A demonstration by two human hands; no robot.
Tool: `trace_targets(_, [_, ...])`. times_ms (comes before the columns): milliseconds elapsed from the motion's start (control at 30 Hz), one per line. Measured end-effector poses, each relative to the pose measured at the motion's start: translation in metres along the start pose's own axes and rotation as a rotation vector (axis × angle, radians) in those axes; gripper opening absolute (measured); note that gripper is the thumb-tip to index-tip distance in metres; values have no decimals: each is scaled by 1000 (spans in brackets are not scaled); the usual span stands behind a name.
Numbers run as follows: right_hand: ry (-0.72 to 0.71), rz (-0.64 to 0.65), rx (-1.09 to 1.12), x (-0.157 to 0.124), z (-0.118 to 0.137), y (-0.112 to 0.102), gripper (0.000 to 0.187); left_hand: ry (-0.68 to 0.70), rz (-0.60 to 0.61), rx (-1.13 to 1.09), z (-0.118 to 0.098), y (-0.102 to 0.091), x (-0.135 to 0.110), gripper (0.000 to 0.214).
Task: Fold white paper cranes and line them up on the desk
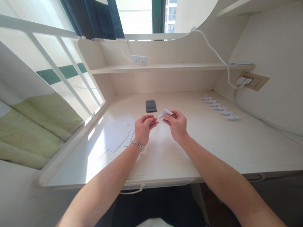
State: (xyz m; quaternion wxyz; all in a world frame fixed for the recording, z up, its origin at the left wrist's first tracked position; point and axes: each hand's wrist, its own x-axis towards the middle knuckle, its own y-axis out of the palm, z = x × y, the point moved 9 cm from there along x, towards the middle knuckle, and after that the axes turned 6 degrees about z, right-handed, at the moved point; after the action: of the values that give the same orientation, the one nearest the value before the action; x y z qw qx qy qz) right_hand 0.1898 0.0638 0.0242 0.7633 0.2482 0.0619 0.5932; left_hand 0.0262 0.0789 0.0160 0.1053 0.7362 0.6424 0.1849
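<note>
Above the middle of the desk, a small piece of folded white paper point(165, 113) is held between my hands. My right hand point(177, 123) pinches its right side between thumb and fingers. The paper's pointed left tip meets the pressed-together fingertips of my left hand point(143, 125), which wears a ring and has a chain bracelet point(138, 145) at the wrist. Loose white paper sheets point(118, 132) lie on the desk beside my left hand, with thin scraps on them. A row of several folded paper cranes point(221, 108) stands at the back right.
A dark phone-like device point(151, 106) lies on the white desk point(165, 157) just beyond my hands. A power strip point(138, 60) rests on the shelf point(165, 67). A white cable point(213, 50) runs down to the wall socket point(252, 80) on the right. Railings stand at the left.
</note>
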Motion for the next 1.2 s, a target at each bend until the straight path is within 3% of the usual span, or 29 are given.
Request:
trace_targets(233, [8, 99, -32, -1, -1, 8, 28, -133, 173, 171, 11, 12, -4, 29])
trace_targets(433, [11, 64, 9, 3, 0, 1, 27, -139, 246, 179, 11, 18, -6, 20])
trace_targets(1033, [60, 84, -39, 5, -2, 0, 27, -187, 265, 246, 11, 18, -8, 18])
trace_targets(1200, [136, 173, -133, 1, -8, 6, 27, -181, 238, 281, 11, 16, -7, 29])
